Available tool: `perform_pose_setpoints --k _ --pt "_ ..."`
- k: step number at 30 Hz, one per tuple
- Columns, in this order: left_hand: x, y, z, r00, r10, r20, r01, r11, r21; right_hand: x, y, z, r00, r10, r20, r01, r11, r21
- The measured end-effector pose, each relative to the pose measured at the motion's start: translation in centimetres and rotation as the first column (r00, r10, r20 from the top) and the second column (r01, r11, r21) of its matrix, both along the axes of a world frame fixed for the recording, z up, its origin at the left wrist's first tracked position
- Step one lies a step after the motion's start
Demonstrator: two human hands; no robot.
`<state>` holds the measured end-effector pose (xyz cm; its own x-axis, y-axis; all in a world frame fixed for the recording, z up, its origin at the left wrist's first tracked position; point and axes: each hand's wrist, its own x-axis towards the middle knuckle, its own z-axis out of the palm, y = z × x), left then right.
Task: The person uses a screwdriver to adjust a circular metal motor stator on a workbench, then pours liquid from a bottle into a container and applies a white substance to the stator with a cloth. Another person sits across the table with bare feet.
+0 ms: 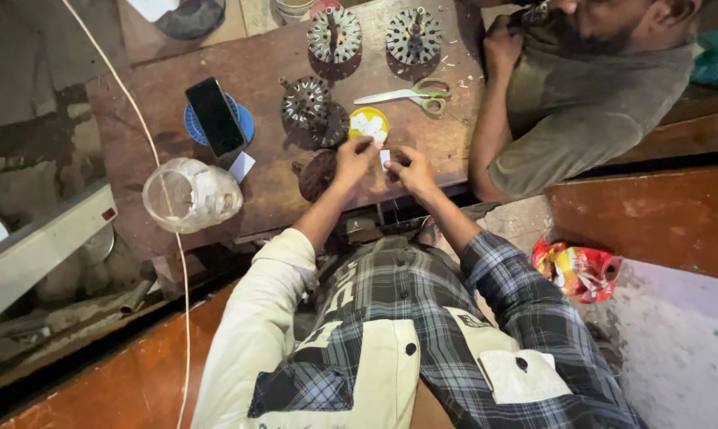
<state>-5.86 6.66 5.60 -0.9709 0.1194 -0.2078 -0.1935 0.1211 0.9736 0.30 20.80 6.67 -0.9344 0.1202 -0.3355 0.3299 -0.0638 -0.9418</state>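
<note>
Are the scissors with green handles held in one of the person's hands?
No, the scissors lie on the wooden table, apart from both hands, left hand and right hand.

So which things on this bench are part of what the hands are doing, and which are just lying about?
In use: left hand, right hand, small white slip, yellow lid of white slips.
Lying about: scissors, phone, clear jar, round metal parts.
</note>
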Motion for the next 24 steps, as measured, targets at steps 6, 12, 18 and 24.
perform_pose_setpoints --k 6,12,18,24 --pt "-0.5 0.3 -0.1 0.955 0.14 -0.262 -0.176 0.977 -0.12 -1.5 -0.2 -1.7 0.992 0.099 -0.082 -0.08 0.973 0.217" --pt "2.5 -1.6 1.1 0.945 -0.052 -0.322 -0.028 0.971 -0.239 0.0 -0.3 -2.1 1.0 -0.006 -0.02 0.006 1.0 -0.001" --pt "7.5 -6.2 0.8 0.953 -0.128 -0.275 0.084 0.982 -0.168 3.3 -1.6 1.7 0.953 0.17 0.249 -0.096 0.955 -0.282" --pt "10.2 -9.4 -2.3 0.979 -0.091 -0.181 0.076 0.993 -0.09 2.9 -1.8 0.4 0.853 0.423 0.307 -0.364 0.902 -0.232"
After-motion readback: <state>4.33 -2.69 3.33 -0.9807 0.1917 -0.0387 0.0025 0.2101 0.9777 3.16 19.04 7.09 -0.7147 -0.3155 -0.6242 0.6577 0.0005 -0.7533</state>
